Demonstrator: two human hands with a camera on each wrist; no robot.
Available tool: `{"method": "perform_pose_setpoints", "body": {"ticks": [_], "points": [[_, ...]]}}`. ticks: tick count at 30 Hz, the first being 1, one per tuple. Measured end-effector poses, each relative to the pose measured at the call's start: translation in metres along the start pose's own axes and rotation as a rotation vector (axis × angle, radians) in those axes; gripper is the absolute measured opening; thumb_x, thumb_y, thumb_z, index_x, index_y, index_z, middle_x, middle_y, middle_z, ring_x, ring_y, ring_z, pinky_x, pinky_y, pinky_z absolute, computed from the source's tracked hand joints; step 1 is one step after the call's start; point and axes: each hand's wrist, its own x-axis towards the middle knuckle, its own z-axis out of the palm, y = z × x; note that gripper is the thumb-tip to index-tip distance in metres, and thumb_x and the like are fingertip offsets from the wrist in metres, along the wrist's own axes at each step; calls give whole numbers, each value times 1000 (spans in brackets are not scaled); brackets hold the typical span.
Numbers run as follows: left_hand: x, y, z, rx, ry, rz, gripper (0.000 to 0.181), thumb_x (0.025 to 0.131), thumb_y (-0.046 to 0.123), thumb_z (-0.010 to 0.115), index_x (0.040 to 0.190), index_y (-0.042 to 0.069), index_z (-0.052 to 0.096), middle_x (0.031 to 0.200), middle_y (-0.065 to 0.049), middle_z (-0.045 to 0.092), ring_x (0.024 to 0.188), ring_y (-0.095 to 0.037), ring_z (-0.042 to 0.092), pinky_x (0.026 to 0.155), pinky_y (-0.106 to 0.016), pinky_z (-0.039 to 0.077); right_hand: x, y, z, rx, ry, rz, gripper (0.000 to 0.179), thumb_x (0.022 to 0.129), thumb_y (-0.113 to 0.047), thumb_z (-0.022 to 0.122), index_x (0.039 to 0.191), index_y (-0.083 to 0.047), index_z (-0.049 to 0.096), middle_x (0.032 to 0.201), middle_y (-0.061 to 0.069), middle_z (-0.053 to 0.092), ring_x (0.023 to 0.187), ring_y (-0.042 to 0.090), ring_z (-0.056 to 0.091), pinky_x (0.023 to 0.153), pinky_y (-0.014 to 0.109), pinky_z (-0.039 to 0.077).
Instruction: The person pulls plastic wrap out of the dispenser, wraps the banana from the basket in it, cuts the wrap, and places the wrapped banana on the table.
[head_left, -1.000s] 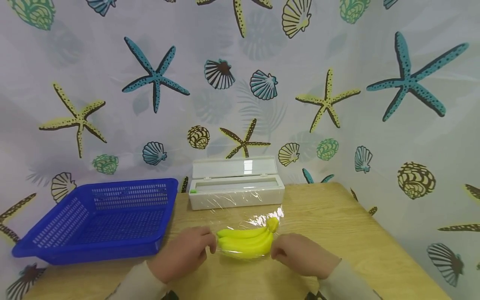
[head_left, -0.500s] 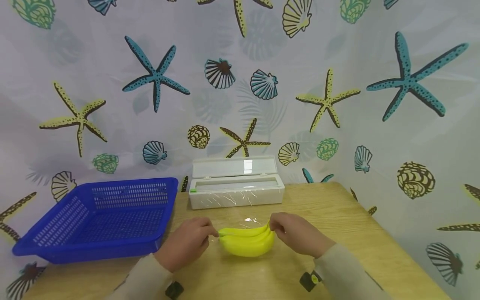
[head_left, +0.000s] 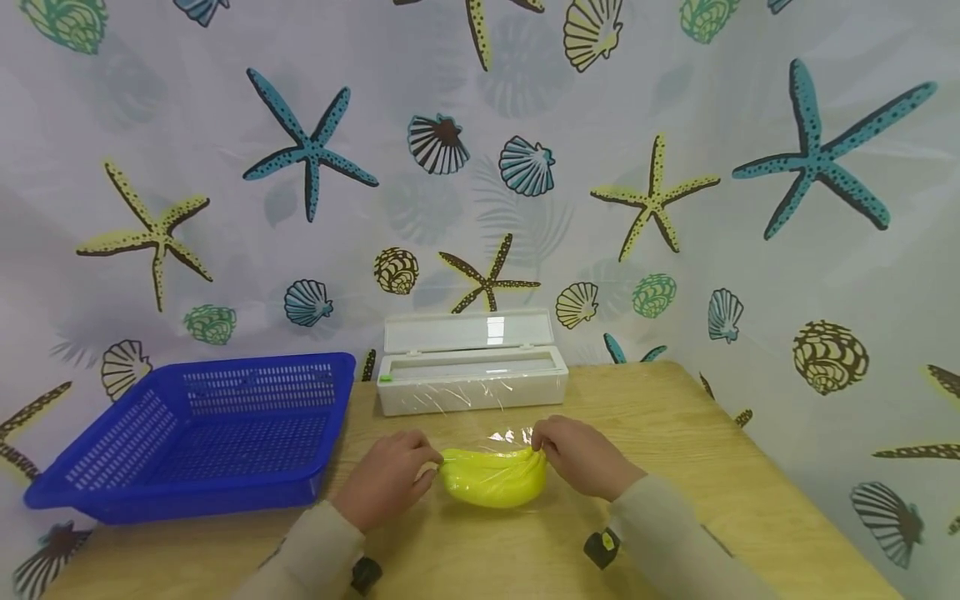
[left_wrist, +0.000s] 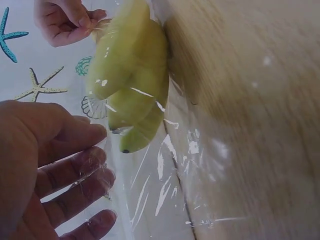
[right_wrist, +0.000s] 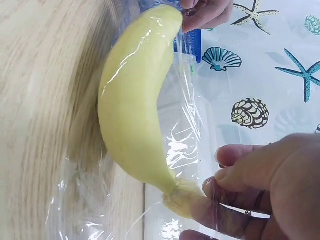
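A bunch of yellow bananas point(head_left: 495, 480) lies in clear plastic wrap point(right_wrist: 182, 145), low over the wooden table in the middle of the head view. At its tip end, my left hand point(head_left: 393, 475) holds the wrap with bent fingers; the film runs over the fingertips in the left wrist view. My right hand point(head_left: 588, 454) pinches the wrap beside the stem end point(right_wrist: 185, 197), with thumb and forefinger close together. Creased, shiny film covers the fruit and stretches away from it toward the back.
Behind the bananas stands a long white wrap dispenser point(head_left: 472, 394) with its lid point(head_left: 450, 332) raised. A blue plastic basket point(head_left: 202, 500) sits at the left. The wooden table point(head_left: 675, 433) ends at a patterned curtain point(head_left: 637, 83) behind and to the right.
Both hands have moved slightly away from me and taken up the film at the banana ends. The wrap now lies tighter over the bunch, with its stem end covered by the right fingers.
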Motion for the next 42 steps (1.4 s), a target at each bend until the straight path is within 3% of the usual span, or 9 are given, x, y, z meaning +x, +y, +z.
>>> {"method": "perform_pose_setpoints", "body": {"ticks": [8,13,18,23,28,33,37,42], "points": [[3,0,11,-34,-41,-43,10,92,20,69,99,18,76,96,4,68,94,-16,65,86,-39,57,-4,0,10,-103,32,-4,20,92,-2,62,93,-16,75,90,-7,62,82,8,60,78,29,57],[8,0,17,-54,-114,-111,12,95,23,62,99,21,73,104,3,67,103,-19,62,94,-44,54,-8,-5,16,-180,57,-40,15,91,-5,66,94,-16,77,89,-6,58,76,8,55,66,24,51],[12,-2,23,-86,-123,-139,15,98,26,57,97,21,71,105,4,60,106,-20,56,99,-47,48,-9,-9,24,-331,120,-113,9,88,-10,70,89,-16,77,90,-1,59,77,13,51,66,26,50],[13,0,25,-62,-114,-131,15,98,32,58,98,24,71,112,3,59,114,-22,55,105,-50,45,-13,-12,28,-495,181,-175,4,84,-16,72,85,-16,75,93,2,60,82,17,48,70,31,48],[14,10,15,-21,-41,-42,14,95,36,64,103,27,72,118,4,61,118,-21,56,110,-48,45,-15,-14,28,-556,177,-164,6,85,-20,70,86,-18,75,96,2,61,85,20,46,72,33,45],[14,22,6,26,42,131,20,92,38,69,108,26,72,112,7,66,112,-15,60,107,-40,50,-14,-16,28,-581,154,-147,8,86,-22,69,87,-17,76,100,3,62,90,22,46,78,36,45],[12,27,7,58,-16,208,28,92,42,69,113,24,73,111,7,69,110,-14,62,103,-36,52,-13,-18,29,-593,131,-140,11,85,-24,71,90,-15,77,108,4,65,101,25,50,90,42,47],[10,25,14,81,-110,216,38,86,45,74,117,23,72,113,5,70,109,-15,64,101,-35,53,-12,-19,31,-590,99,-139,14,86,-25,70,92,-13,78,117,5,67,115,29,53,105,48,45]]}}
